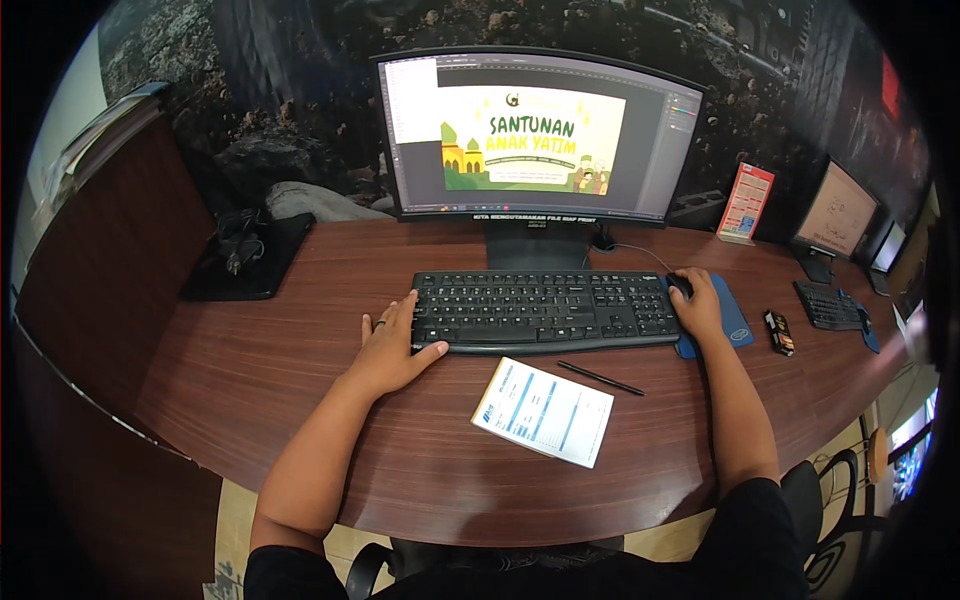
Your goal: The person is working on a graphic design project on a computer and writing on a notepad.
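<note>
My left hand, with a ring on one finger, rests at the left end of the black keyboard, fingers apart and thumb along its lower edge. My right hand is wrapped over a black mouse on a blue mouse pad. In front of the keyboard lie a printed paper pad and a black pen. The monitor shows a design program with a banner layout in green and yellow.
The wooden desk holds a black laptop with a cable at left, a small dark pack, a red desk calendar, and a second screen with keyboard at right. A wooden partition borders the left side.
</note>
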A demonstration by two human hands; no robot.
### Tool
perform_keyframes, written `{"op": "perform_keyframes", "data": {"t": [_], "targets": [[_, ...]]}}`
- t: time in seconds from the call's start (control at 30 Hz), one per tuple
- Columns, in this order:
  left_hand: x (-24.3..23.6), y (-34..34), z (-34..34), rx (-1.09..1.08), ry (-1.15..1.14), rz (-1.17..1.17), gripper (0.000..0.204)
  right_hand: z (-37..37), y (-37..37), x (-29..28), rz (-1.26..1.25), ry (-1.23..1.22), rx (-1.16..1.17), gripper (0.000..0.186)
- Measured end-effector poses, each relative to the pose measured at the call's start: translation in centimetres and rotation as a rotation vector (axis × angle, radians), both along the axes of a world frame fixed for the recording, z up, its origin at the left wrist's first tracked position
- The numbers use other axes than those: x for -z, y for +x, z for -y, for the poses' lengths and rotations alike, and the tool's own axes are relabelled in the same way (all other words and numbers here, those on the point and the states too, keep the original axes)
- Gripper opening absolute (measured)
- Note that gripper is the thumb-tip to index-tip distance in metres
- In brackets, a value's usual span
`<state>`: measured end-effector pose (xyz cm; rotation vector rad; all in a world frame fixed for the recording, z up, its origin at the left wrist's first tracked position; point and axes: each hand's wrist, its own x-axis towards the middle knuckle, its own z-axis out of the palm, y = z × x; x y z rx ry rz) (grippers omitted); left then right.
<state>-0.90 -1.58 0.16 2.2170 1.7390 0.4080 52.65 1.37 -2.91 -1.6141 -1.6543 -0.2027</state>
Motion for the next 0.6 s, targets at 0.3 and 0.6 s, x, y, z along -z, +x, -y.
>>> {"op": "perform_keyframes", "data": {"t": [0.3, 0.6], "targets": [[-0.6, 0.4, 0.1, 0.021, -0.016, 0.037, 0.103, 0.6, 0.5, -0.3, 0.003, -0.067, 0.038, 0.03], [-0.6, 0.2, 0.0, 0.029, -0.025, 0.036, 0.106, 0.4, 0.3, -0.3, 0.01, -0.042, 0.017, 0.03]]}}
